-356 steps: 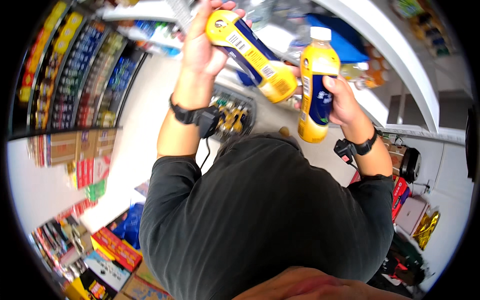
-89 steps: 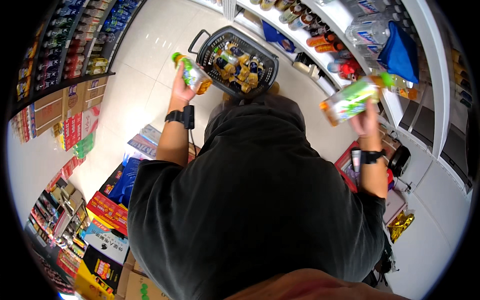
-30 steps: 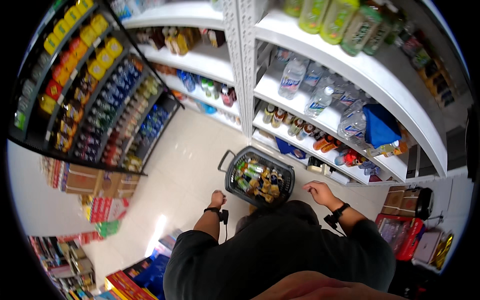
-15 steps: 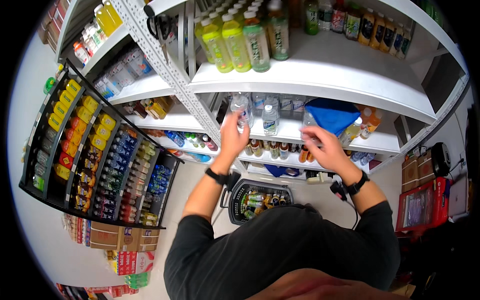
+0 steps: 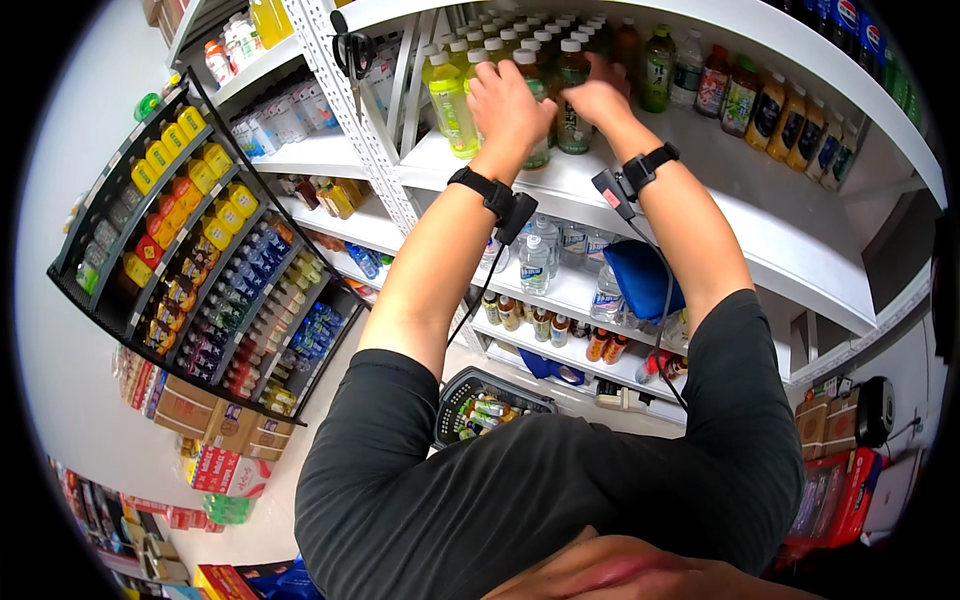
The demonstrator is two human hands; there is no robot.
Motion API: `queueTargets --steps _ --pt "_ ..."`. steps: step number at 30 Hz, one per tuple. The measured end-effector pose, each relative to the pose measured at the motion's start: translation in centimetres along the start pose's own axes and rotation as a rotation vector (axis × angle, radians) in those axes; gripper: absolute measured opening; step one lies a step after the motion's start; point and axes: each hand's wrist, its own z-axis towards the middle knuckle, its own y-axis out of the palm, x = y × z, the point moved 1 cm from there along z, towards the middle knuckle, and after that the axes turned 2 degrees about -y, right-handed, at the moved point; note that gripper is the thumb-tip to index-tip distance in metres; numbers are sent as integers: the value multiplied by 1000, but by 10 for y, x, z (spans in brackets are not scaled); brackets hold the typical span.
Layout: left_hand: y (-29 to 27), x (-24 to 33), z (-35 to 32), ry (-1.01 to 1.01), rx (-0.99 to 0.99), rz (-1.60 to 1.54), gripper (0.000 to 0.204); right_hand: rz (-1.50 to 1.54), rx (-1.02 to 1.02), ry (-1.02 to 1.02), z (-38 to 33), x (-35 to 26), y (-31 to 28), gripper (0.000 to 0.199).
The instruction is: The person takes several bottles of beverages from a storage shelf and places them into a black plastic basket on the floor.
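Note:
My left hand (image 5: 505, 100) is raised to the upper white shelf (image 5: 740, 200) and curls around a pale green bottle (image 5: 538, 152) in a row of white-capped drinks. My right hand (image 5: 603, 98) is just to its right, fingers spread against a dark green bottle (image 5: 572, 125); whether it grips the bottle is unclear. Yellow-green bottles (image 5: 450, 100) stand to the left of my left hand. Both wrists wear black bands with small cabled devices. Far below, between my arms, a black shopping basket (image 5: 450, 392) with several drinks sits on the floor.
A black wire rack (image 5: 200, 250) of yellow, red and blue drinks stands at left. Lower shelves hold water bottles (image 5: 535, 262), a blue bag (image 5: 640, 275) and small bottles. Scissors (image 5: 352, 50) hang on the upright. Cardboard boxes (image 5: 200, 410) sit on the floor.
Over the last second my view lifted from the floor basket to the shelves. Both hands rose from the middle shelf to the bottle row on the upper shelf.

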Motion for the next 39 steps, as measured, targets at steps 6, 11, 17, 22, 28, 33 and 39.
queueTargets --steps 6,11,17,22,28,33,39 --pt "-2 -14 -44 77 -42 -435 78 -102 -4 -17 -2 -3 -1 80" --pt "12 -49 -83 -47 -182 -744 69 205 42 -223 -6 36 24 91" --pt "2 -91 -115 115 -6 -918 58 193 79 -282 -47 22 16 65" --pt "-71 -149 -151 -144 -80 -1538 56 802 46 -317 -128 -1 -5 57" --pt "-103 -298 -287 -816 -653 -1843 45 1575 -654 221 -285 -10 24 63" --pt "-80 -404 -485 -1892 -867 -1621 32 1142 -751 1309 -463 67 123 47" --pt "-100 -424 -670 -2333 -1143 -1308 28 682 -896 1818 -645 175 179 27"
